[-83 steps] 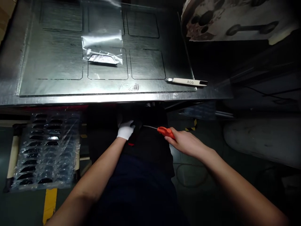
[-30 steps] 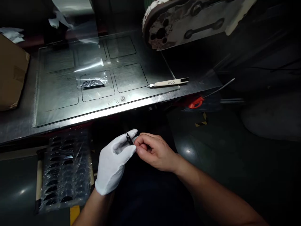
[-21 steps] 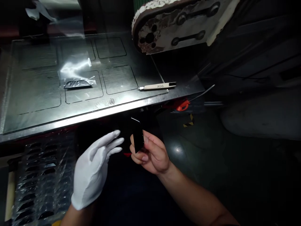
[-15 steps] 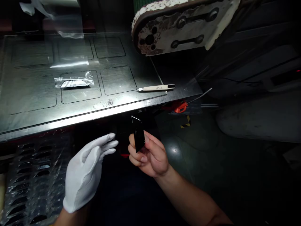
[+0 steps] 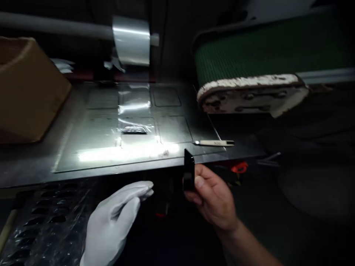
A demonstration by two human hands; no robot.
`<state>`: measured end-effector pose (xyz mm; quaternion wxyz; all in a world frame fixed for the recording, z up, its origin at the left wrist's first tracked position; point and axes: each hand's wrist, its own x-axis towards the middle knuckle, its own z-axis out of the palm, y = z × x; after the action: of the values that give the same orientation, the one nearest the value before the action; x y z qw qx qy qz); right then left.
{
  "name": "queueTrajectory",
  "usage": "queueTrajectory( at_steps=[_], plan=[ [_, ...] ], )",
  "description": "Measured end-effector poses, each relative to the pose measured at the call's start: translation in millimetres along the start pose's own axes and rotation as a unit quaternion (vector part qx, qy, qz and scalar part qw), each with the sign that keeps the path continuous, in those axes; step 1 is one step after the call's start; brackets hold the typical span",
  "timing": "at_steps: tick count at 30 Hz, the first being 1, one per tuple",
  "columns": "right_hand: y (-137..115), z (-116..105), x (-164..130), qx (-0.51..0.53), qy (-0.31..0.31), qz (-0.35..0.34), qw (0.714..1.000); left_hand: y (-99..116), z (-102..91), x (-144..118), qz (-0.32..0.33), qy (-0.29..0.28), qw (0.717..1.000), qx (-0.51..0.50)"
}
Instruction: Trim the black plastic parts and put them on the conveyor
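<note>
My bare right hand pinches a small glossy black panel with a slanted top, upright in front of the table edge. In a white glove, my left hand holds nothing; its fingers stretch toward the panel, apart from it. A similar dark piece with a shiny top lies on the metal table, at the end of a clear film strip. Right of that piece lies a pale-handled craft knife, its tip pointing left.
A roll of film hangs behind the metal table. A cardboard box stands at the left. A green ribbed conveyor juts in at upper right. Plastic trays of dark pieces sit lower left; an orange-red handle shows below the table edge.
My view has tilted up and left, bringing the box, film roll and conveyor into sight. The black panel has turned in my right hand. My left fingers have drawn closer together.
</note>
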<state>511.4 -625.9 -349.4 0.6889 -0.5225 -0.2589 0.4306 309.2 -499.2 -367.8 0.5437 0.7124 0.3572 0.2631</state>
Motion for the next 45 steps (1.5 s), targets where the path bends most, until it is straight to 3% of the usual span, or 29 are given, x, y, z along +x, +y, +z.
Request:
queueTrajectory(
  at_steps=[1,2,3,5,8,11,13,16,19,21,23,25,27,29,31,33,35,37,41,43,45],
  plan=[
    [-13.8,0.7,19.1,-0.115,-0.01,-0.044,0.992,5.5,-7.2,13.0,0.051,0.0,0.998,0.036],
    [-27.9,3.2,41.3,-0.236,-0.026,-0.094,0.967,11.2,-13.4,28.0,0.104,-0.002,0.992,0.072],
    [-41.2,7.7,65.5,-0.353,-0.046,-0.144,0.923,16.8,-18.2,44.4,0.153,-0.01,0.982,0.105],
    [-61.7,22.0,115.3,-0.543,-0.093,-0.217,0.806,25.3,-23.3,78.1,0.232,-0.036,0.96,0.151],
    [-73.0,47.4,176.5,-0.716,-0.171,-0.236,0.634,27.1,-21.8,117.6,0.282,-0.046,0.948,0.141],
    [-69.5,64.3,208.2,-0.806,-0.221,-0.215,0.505,18.1,-17.5,133.9,0.273,-0.035,0.959,0.071],
    [-65.2,68.7,217.2,-0.828,-0.244,-0.219,0.455,12.8,-16.3,135.4,0.257,-0.036,0.963,0.067],
    [-58.7,70.1,226.8,-0.836,-0.263,-0.235,0.419,13.1,-17.0,133.8,0.228,-0.054,0.955,0.183],
    [-51.0,71.8,237.4,-0.843,-0.26,-0.232,0.409,19.0,-17.3,133.9,0.216,-0.067,0.925,0.304],
    [-46.6,71.2,239.8,-0.843,-0.248,-0.225,0.422,20.9,-16.8,134.6,0.223,-0.066,0.91,0.343],
    [-45.4,64.4,231.5,-0.826,-0.22,-0.226,0.467,20.3,-16.8,134.9,0.228,-0.062,0.906,0.351],
    [-48.0,46.8,208.9,-0.788,-0.174,-0.239,0.54,18.0,-18.3,134.2,0.237,-0.045,0.912,0.331],
    [-52.6,17.3,173.7,-0.741,-0.12,-0.25,0.612,15.1,-21.1,132.5,0.249,-0.017,0.923,0.293],
    [-56.5,-19.8,134.1,-0.714,-0.058,-0.247,0.653,12.5,-24.1,129.8,0.264,0.027,0.931,0.251],
    [-57.2,-56.6,100.0,-0.724,0.007,-0.233,0.65,10.4,-25.5,126.6,0.264,0.068,0.936,0.224],
    [-54.0,-85.9,78.2,-0.752,0.049,-0.207,0.624,8.9,-24.6,123.2,0.251,0.093,0.939,0.216],
    [-48.5,-105.3,69.6,-0.768,0.059,-0.178,0.612,8.3,-22.4,119.8,0.234,0.096,0.943,0.217],
    [-43.9,-115.4,69.9,-0.762,0.058,-0.167,0.623,9.0,-21.8,116.7,0.216,0.099,0.946,0.219],
    [-46.1,-111.3,80.0,-0.732,0.071,-0.199,0.648,13.3,-34.4,120.2,0.17,0.1,0.955,0.222],
    [-53.3,-96.5,91.1,-0.707,0.07,-0.213,0.67,16.2,-47.8,133.2,0.172,0.097,0.948,0.25],
    [-62.4,-71.0,108.9,-0.695,0.025,-0.223,0.683,18.3,-62.4,154.0,0.185,0.088,0.929,0.308]
  ],
)
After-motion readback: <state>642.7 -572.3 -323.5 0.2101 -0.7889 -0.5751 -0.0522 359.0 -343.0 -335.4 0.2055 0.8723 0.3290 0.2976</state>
